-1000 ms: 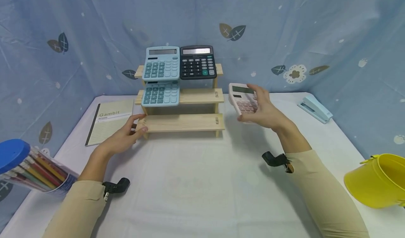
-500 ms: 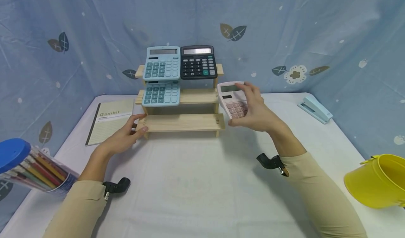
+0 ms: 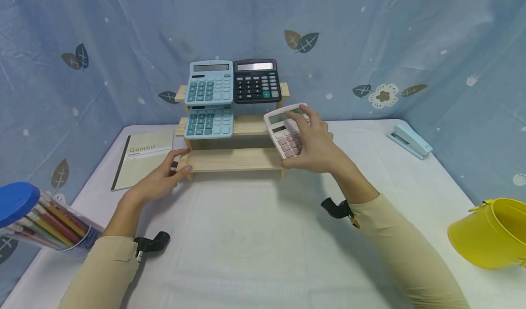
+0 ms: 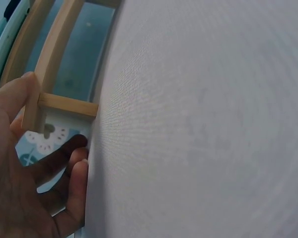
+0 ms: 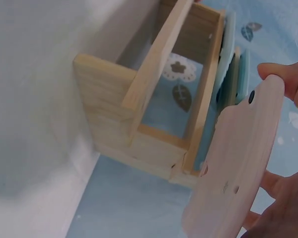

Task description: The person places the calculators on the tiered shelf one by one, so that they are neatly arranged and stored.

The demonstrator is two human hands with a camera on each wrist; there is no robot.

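Observation:
My right hand (image 3: 318,147) grips a pale pink calculator (image 3: 283,124) by its right side, tilted, at the right end of a three-step wooden shelf rack (image 3: 236,159). Its back (image 5: 238,163) faces the right wrist view, where the rack stands beyond it. At the rack's left end my left hand (image 3: 162,176) pinches the lowest step, thumb at its front edge (image 4: 27,94), with the other fingers bent below. A light blue calculator (image 3: 210,83) and a black calculator (image 3: 256,83) lean side by side on the top step. Another blue calculator (image 3: 209,123) leans at the left of the middle step.
A notebook (image 3: 141,158) lies left of the rack. Nearer on the left stands a clear tub of pencils (image 3: 49,220) with a blue lid. To the right are a light blue stapler (image 3: 408,141) and a yellow bucket (image 3: 472,236). Patterned blue cloth hangs behind.
My right hand has carried the pink calculator leftward from beside the rack until it overlaps the right ends of the lower steps, tilting it more. The left hand has stayed put.

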